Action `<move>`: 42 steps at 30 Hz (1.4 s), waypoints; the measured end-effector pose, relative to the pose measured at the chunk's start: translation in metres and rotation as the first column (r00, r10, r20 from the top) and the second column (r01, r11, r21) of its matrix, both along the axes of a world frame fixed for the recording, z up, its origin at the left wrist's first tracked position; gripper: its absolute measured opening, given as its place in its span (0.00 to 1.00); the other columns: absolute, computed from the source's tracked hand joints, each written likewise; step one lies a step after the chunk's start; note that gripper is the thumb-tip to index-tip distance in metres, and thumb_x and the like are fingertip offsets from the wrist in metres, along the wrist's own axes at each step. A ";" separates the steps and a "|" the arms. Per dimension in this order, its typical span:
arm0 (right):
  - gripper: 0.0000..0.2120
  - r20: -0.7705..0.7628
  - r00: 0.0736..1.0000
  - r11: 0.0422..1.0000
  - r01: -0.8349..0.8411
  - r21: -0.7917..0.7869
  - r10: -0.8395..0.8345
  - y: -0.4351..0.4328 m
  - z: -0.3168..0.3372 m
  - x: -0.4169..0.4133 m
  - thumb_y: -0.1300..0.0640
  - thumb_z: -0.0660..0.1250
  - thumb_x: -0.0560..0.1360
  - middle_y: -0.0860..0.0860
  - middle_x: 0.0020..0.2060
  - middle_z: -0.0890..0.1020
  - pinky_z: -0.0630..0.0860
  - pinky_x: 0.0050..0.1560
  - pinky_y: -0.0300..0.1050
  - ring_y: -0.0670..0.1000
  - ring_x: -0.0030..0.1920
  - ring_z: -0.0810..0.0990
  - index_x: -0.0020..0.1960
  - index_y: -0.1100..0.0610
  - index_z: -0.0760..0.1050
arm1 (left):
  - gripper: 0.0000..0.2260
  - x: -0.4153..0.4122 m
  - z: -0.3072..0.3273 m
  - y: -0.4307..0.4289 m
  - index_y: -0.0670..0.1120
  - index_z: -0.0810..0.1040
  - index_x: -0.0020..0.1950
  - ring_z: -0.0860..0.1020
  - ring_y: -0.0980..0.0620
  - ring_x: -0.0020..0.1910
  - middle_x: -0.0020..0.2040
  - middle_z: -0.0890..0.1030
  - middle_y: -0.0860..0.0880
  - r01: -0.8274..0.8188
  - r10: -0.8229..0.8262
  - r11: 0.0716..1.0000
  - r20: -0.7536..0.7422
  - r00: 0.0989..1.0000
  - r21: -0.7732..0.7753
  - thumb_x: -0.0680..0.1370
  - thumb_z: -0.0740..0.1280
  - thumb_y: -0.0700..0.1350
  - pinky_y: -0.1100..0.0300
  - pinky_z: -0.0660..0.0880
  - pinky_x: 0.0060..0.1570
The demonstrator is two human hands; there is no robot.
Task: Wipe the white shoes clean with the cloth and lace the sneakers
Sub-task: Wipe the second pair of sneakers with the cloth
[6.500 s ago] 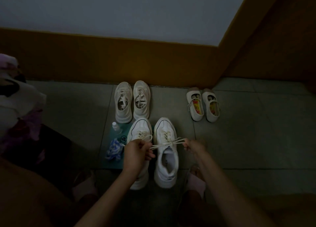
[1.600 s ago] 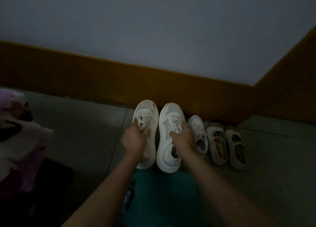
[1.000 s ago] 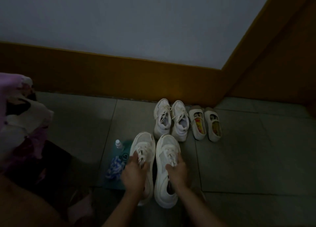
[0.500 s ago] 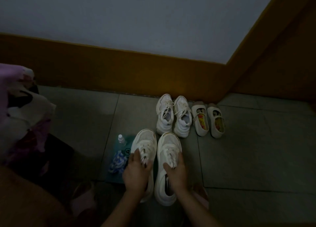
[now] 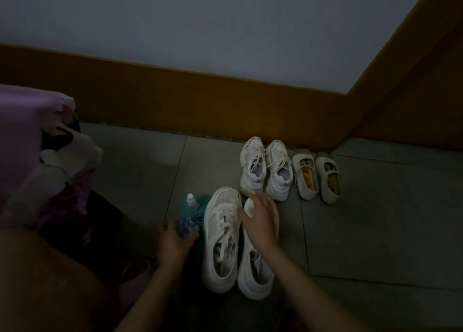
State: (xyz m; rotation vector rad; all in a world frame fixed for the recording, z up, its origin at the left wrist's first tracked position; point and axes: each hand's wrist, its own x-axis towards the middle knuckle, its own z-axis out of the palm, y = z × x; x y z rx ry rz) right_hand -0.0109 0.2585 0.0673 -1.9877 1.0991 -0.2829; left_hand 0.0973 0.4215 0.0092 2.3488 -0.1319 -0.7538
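Blue cloth (image 5: 185,227), lower centre-left: likely soft, light, limp; bunch at the middle to lift. Left hand (image 5: 174,242) at it, grip blurred, cannot tell. Right hand (image 5: 260,222) splayed, released, over near sneaker (image 5: 253,279).

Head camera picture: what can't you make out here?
Head view, all dim:
1. Blue-and-white patterned cloth: motion-blurred, partly under the left hand; grip unclear.
2. Nearer white lace-up sneaker on the right: front and laces mostly hidden by the right hand.
3. Small clear plastic bottle: label too small.
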 end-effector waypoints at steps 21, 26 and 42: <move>0.20 -0.032 0.880 0.863 -0.457 0.213 0.474 0.009 -0.047 0.115 0.66 0.73 0.67 0.61 0.58 0.79 0.73 0.62 0.48 0.56 0.59 0.76 0.59 0.65 0.77 | 0.11 0.017 0.000 -0.006 0.37 0.75 0.54 0.77 0.45 0.46 0.47 0.78 0.41 -0.309 0.283 0.900 -0.127 0.951 -0.308 0.72 0.70 0.37 0.55 0.72 0.45; 0.15 -0.023 0.872 0.863 -0.480 0.156 0.489 0.014 -0.063 0.120 0.55 0.68 0.74 0.60 0.55 0.80 0.75 0.57 0.53 0.57 0.56 0.78 0.57 0.62 0.78 | 0.11 0.027 0.003 -0.013 0.37 0.73 0.54 0.76 0.45 0.48 0.49 0.77 0.39 -0.360 0.316 0.847 -0.174 0.933 -0.391 0.72 0.68 0.33 0.54 0.72 0.47; 0.17 0.340 0.924 0.485 -0.221 0.846 -0.172 -0.110 0.028 0.050 0.49 0.52 0.81 0.55 0.46 0.75 0.70 0.61 0.68 0.54 0.48 0.75 0.60 0.57 0.73 | 0.14 0.058 0.042 -0.077 0.38 0.72 0.58 0.75 0.49 0.50 0.51 0.76 0.44 -0.155 0.125 0.838 -0.093 0.988 -0.523 0.74 0.68 0.36 0.57 0.71 0.48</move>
